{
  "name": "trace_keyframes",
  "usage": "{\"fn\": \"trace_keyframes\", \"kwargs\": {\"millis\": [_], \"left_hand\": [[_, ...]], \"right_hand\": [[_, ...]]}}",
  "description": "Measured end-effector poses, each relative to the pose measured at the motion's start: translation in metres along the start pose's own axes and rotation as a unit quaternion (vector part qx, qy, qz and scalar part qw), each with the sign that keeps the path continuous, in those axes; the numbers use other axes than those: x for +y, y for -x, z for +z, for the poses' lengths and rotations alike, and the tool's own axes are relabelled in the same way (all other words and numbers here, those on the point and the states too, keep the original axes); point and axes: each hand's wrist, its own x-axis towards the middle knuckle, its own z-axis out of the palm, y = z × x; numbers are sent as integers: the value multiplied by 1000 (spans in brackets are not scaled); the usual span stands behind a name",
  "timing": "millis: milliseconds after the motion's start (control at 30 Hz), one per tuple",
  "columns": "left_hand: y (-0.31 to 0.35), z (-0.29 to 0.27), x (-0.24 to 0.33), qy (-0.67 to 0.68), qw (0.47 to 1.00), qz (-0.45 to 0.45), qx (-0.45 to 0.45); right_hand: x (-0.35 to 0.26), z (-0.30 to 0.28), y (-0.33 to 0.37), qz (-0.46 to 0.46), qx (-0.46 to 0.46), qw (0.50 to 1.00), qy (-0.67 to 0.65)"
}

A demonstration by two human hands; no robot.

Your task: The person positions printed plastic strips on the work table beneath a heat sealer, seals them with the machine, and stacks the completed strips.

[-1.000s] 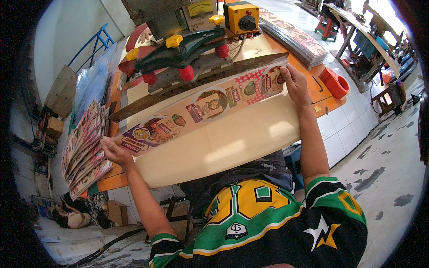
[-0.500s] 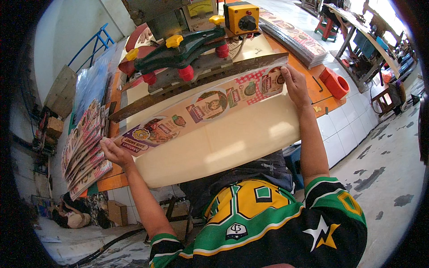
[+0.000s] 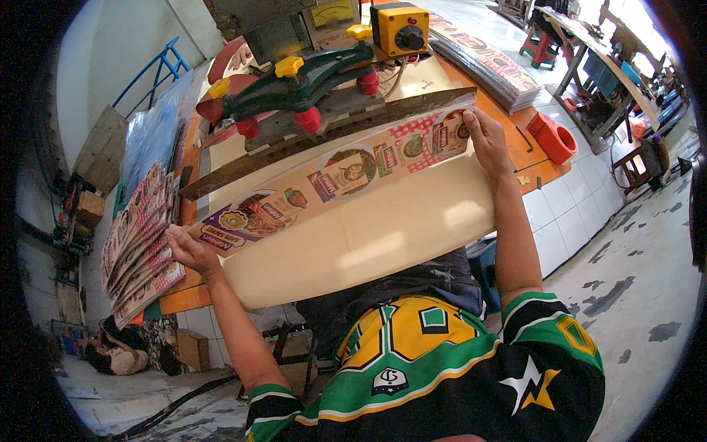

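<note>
A long printed plastic sheet (image 3: 298, 200) with food pictures and red checks lies across a rounded cream work surface (image 3: 375, 243). My left hand (image 3: 193, 250) pinches its left end, and my right hand (image 3: 486, 144) grips the right end, thumb on top. Between them the sheet looks stretched flat. Its far edge runs close along the long metal bar (image 3: 324, 146) of a press; whether the bar touches it I cannot tell. Above the bar sits a dark green clamp frame (image 3: 302, 92) with yellow knobs and red spacers.
A fanned stack of printed sheets (image 3: 143, 243) lies left, near clear plastic (image 3: 155, 121). At back right are a bundle of printed sheets (image 3: 486, 62), a yellow control box (image 3: 400, 29) and an orange-red tape dispenser-like holder (image 3: 552, 138). Another person's hand (image 3: 241, 56) shows behind the press.
</note>
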Motion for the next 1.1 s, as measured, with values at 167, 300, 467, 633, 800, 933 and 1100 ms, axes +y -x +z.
{"fn": "trace_keyframes", "kwargs": {"millis": [167,300,467,633,800,933,1100], "left_hand": [[0,1,1,-5,1000,7,-12],[-1,-2,-4,-24,999,19,10],[2,-2,1,-6,1000,-5,19],[0,-23,15,89,979,-156,-93],[19,-79,63,-74,963,-148,-211],[43,-130,63,-117,930,-259,-233],[67,-150,69,-278,885,-247,-278]], "right_hand": [[-2,0,0,3,0,1000,-1],[1,-2,0,8,-14,1000,-8],[1,-1,4,10,-7,1000,-13],[-1,-1,13,79,-10,994,-81],[-16,-6,41,184,-112,965,-149],[-42,-3,49,209,-160,952,-152],[-67,11,57,183,-200,940,-208]]}}
